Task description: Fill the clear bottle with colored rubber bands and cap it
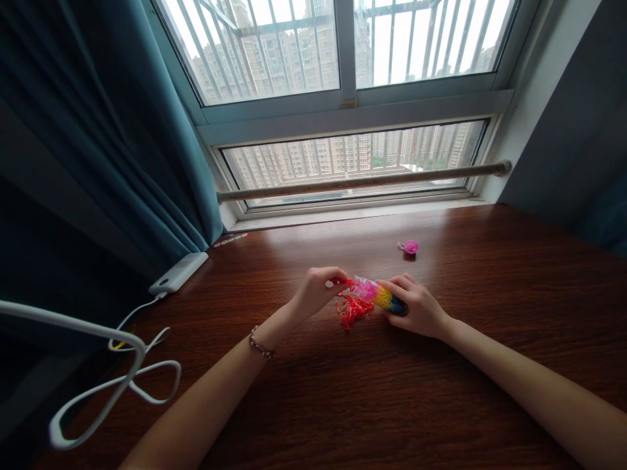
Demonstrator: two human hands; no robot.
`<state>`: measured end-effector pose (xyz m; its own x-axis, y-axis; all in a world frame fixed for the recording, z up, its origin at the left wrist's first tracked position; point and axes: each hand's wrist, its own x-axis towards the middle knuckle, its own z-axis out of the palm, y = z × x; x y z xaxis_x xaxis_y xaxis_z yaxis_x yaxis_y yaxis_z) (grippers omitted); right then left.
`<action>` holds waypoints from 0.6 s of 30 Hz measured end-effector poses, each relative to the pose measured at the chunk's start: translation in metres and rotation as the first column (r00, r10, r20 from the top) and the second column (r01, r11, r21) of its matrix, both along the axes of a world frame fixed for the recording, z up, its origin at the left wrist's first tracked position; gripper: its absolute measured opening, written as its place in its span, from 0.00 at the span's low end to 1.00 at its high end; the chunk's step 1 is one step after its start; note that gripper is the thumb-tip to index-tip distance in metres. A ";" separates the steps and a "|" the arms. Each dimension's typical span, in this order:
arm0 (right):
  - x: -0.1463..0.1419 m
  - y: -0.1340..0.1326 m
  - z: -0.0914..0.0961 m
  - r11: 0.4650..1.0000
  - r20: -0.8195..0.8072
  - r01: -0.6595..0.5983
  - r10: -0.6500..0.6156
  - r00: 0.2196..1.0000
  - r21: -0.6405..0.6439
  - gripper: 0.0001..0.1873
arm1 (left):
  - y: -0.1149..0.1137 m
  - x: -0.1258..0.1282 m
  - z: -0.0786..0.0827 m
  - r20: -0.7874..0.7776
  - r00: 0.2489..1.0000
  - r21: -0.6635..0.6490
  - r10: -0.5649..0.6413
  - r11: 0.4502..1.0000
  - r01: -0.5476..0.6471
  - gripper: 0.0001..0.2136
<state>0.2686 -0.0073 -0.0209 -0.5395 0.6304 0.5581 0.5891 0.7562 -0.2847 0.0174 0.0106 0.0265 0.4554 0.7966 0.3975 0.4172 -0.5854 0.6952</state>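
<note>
My right hand [417,305] is wrapped round a clear tube [375,293] that lies tilted just above the table. Pink, yellow and dark blue layers of small bands show through its wall. At the tube's left end, the fingers of my left hand [323,286] are pinched on some red bands, which look like small rubber bands. Below the tube, a loose pile of the same red bands [353,313] is on the wooden table [313,398]. Farther back sits a small pink cap [410,247] with a pale loop on it.
On the left, a white power bank [179,273] with a cable plugged in rests by the blue curtain [147,163]. A white bent stand or thick cord [98,323] crosses the left foreground. The window with its rail [362,185] borders the table's far edge.
</note>
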 end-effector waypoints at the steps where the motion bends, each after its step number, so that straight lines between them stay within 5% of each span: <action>1: 0.000 0.000 0.000 1.000 0.002 -0.002 0.002 1.000 -0.002 0.32 | -0.001 0.000 0.001 -0.030 0.999 0.039 -0.019 0.999 0.021 0.07; 10: 0.000 -0.002 0.001 0.999 0.017 -0.022 0.022 1.000 -0.036 0.32 | 0.001 0.003 -0.001 -0.171 0.983 0.403 0.070 0.915 0.005 0.06; 14: -0.001 -0.002 0.001 0.999 0.014 -0.023 0.024 1.000 -0.043 0.32 | -0.003 0.004 0.005 -0.340 0.940 0.389 0.036 0.915 0.105 0.08; 18: -0.001 -0.002 0.001 0.999 0.007 -0.029 0.029 1.000 -0.041 0.32 | -0.004 0.005 0.008 -0.340 0.940 0.350 -0.030 0.924 0.156 0.08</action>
<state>0.2673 -0.0091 -0.0195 -0.5620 0.6367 0.5280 0.5695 0.7608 -0.3113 0.0220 0.0070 0.0348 0.6732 0.5701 0.4709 0.5119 -0.8189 0.2596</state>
